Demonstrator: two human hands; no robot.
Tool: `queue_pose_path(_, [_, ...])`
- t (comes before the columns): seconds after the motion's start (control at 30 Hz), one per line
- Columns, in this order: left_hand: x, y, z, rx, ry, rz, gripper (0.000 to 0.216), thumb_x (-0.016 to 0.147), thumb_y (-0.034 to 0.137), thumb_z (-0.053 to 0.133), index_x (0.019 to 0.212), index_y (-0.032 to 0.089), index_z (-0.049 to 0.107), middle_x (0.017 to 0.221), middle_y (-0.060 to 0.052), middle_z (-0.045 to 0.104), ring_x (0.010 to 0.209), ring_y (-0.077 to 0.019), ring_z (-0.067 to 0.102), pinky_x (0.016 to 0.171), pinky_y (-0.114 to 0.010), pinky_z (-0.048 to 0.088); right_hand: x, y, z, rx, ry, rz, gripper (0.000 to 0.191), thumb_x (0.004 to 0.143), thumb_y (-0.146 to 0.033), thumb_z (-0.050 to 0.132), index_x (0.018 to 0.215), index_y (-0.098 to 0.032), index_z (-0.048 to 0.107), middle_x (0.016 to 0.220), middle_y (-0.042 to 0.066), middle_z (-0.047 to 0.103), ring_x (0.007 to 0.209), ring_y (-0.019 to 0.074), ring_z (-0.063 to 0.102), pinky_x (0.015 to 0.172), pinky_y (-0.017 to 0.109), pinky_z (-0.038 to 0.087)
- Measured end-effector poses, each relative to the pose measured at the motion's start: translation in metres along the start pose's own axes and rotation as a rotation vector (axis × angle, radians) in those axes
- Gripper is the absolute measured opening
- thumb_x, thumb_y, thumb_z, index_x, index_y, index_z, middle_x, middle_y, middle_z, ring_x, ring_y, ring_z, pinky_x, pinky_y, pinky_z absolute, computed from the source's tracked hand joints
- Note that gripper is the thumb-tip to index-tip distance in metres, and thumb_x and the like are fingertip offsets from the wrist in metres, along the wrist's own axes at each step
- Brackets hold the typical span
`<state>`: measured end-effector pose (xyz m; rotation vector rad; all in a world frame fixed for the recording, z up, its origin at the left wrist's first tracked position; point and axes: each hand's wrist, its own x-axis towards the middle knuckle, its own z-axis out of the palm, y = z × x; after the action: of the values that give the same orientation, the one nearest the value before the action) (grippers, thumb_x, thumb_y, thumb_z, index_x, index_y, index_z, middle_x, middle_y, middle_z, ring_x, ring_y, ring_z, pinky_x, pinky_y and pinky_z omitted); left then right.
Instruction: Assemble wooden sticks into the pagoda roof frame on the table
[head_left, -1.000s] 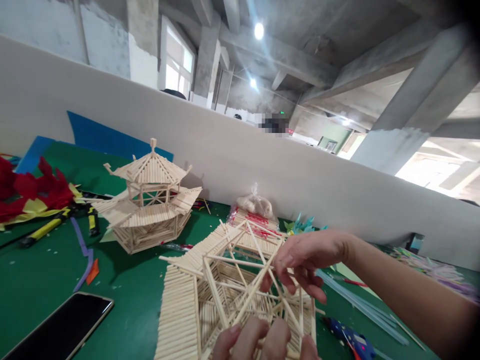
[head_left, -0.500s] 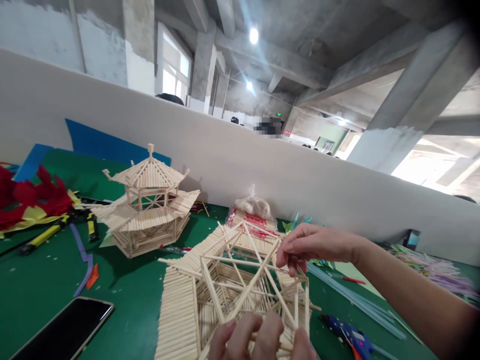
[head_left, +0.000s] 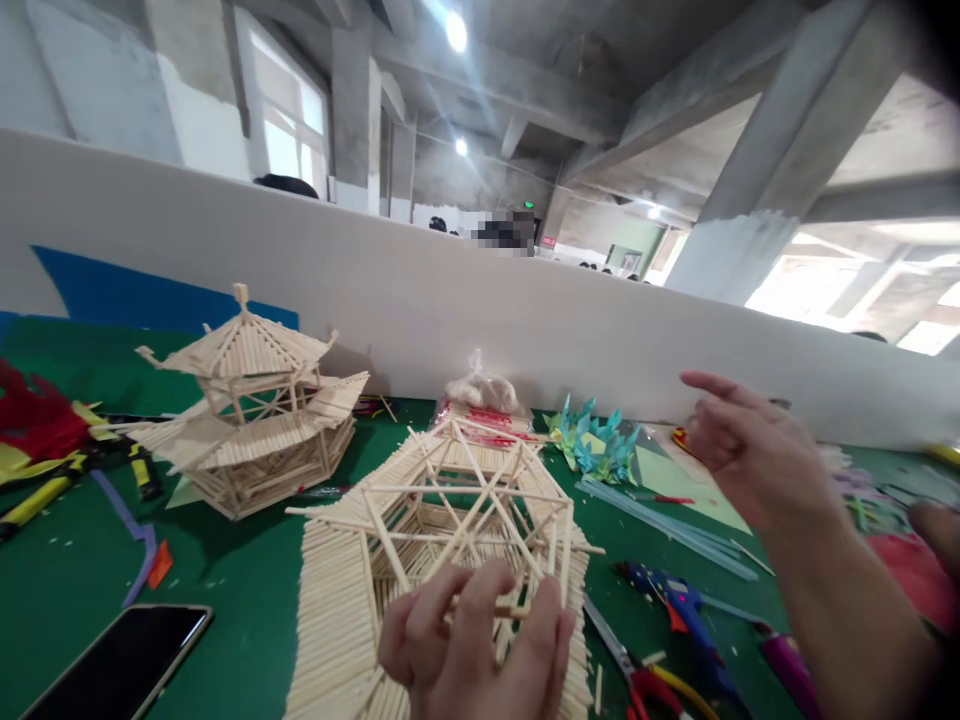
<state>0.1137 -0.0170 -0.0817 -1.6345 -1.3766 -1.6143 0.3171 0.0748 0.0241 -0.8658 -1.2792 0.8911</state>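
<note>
My left hand point(head_left: 480, 645) grips the near edge of a wooden stick roof frame point(head_left: 420, 520) that lies on the green table, fingers wrapped around its thin sticks. My right hand point(head_left: 739, 445) hovers in the air to the right of the frame, fingers loosely apart and holding nothing. A finished two-tier stick pavilion point(head_left: 247, 410) stands to the left of the frame.
A black phone point(head_left: 112, 665) lies at the near left. A blue glue gun point(head_left: 679, 600), red-handled pliers point(head_left: 637, 680) and clear glue sticks point(head_left: 667, 525) lie right of the frame. Teal paper flowers point(head_left: 592, 445), a plastic bag point(head_left: 480, 390) and a white partition wall point(head_left: 450, 300) are behind.
My right hand has let go of the frame's sticks and lifted away to the right. My left hand has closed further over the frame's near edge. The view has shifted right.
</note>
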Motion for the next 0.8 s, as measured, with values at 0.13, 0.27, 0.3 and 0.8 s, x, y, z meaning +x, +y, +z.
queue_pose_path(0.13, [-0.004, -0.012, -0.007, -0.030, -0.127, 0.081, 0.019, 0.073, 0.021, 0.063, 0.091, 0.024, 0.066, 0.090, -0.005, 0.057, 0.083, -0.0224, 0.050, 0.070, -0.039, 0.037, -0.058, 0.034, 0.018, -0.307, -0.092, 0.012, 0.035, 0.078, -0.023, 0.059, 0.112, -0.026, 0.052, 0.094, 0.001, 0.055, 0.084, 0.0120, 0.053, 0.074, 0.024, 0.044])
queue_pose_path(0.27, [-0.005, -0.026, -0.012, 0.042, -0.302, 0.461, 0.022, 0.070, 0.016, 0.065, 0.091, 0.023, 0.066, 0.110, -0.006, 0.057, 0.093, -0.0294, 0.051, 0.074, -0.044, 0.040, -0.105, 0.054, 0.041, -0.286, -0.190, -0.011, 0.024, 0.083, -0.023, 0.052, 0.106, -0.029, 0.048, 0.088, -0.001, 0.053, 0.083, 0.0128, 0.051, 0.076, 0.027, 0.042])
queue_pose_path(0.3, [-0.003, -0.026, -0.012, 0.055, -0.296, 0.505, 0.021, 0.068, 0.016, 0.067, 0.088, 0.022, 0.066, 0.112, -0.008, 0.056, 0.093, -0.0308, 0.051, 0.073, -0.045, 0.040, -0.112, 0.055, 0.046, -0.276, -0.209, -0.006, 0.025, 0.082, -0.022, 0.053, 0.105, -0.029, 0.047, 0.088, -0.001, 0.052, 0.082, 0.0129, 0.050, 0.075, 0.027, 0.042])
queue_pose_path(0.8, [-0.009, -0.035, -0.014, 0.144, -0.270, 0.416, 0.040, 0.067, 0.028, 0.068, 0.104, 0.016, 0.062, 0.101, -0.013, 0.061, 0.089, -0.0270, 0.056, 0.076, -0.039, 0.041, -0.111, 0.048, 0.059, -0.326, -0.350, 0.120, 0.025, 0.073, -0.014, 0.058, 0.094, -0.025, 0.050, 0.082, -0.003, 0.047, 0.071, 0.0116, 0.042, 0.066, 0.024, 0.038])
